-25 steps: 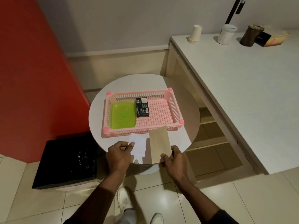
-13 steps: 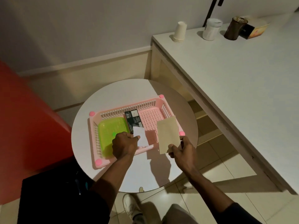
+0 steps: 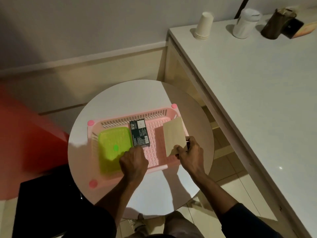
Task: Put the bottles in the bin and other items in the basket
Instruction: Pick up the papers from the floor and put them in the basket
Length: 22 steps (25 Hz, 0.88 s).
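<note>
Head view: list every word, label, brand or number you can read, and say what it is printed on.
None can be read.
Black box in the pink basket: white print and a barcode-like patch, too small and blurred to read.
Tan card, green tray, paper cups: no print visible.

Left hand (image 3: pixel 134 161) fist-down inside pink basket (image 3: pixel 135 115), covers whatever it holds; fingers hidden, grip unreadable. Near basket rim lost under both hands. Tan card (image 3: pixel 174 136) lower corner hidden by right hand (image 3: pixel 191 154). Black box (image 3: pixel 139 133) label print too small to read. Black bin (image 3: pixel 46 203) cut by bottom edge, interior dark. White counter (image 3: pixel 257 100) cut off at right.
</note>
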Tool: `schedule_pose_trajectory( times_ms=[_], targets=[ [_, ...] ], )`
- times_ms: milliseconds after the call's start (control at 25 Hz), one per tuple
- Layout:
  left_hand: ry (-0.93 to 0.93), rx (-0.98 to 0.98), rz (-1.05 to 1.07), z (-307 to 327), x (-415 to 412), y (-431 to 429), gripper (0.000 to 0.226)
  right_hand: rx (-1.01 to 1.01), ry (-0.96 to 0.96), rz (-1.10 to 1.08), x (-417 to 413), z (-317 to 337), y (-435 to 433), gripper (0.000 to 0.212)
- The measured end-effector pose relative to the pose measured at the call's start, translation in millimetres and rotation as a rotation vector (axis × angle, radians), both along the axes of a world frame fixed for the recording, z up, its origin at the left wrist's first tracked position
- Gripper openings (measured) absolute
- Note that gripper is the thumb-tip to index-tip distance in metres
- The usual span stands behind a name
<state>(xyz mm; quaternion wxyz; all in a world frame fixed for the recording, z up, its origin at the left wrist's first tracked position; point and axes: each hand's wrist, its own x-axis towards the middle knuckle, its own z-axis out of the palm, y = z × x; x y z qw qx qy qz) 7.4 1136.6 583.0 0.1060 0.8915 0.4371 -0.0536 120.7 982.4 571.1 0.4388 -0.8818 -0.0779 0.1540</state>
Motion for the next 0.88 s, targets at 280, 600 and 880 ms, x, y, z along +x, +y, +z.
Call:
schedule_pose_trajectory(
  times_ms=[280, 600, 880],
  targets=[
    [0.009, -0.164, -0.062, -32, 27, -17, 0.044, -0.109, -0.054, 0.147, 44, -14, 24, 0.041],
    [0.117, -0.11, 0.008, -54, 39, -16, 0.042, -0.169, 0.131, 0.251, 57, -49, 39, 0.047],
    [0.085, -0.316, -0.049, -50, 11, -19, 0.055, -0.2, 0.14, 0.279, 63, -63, 48, 0.046]
  ],
)
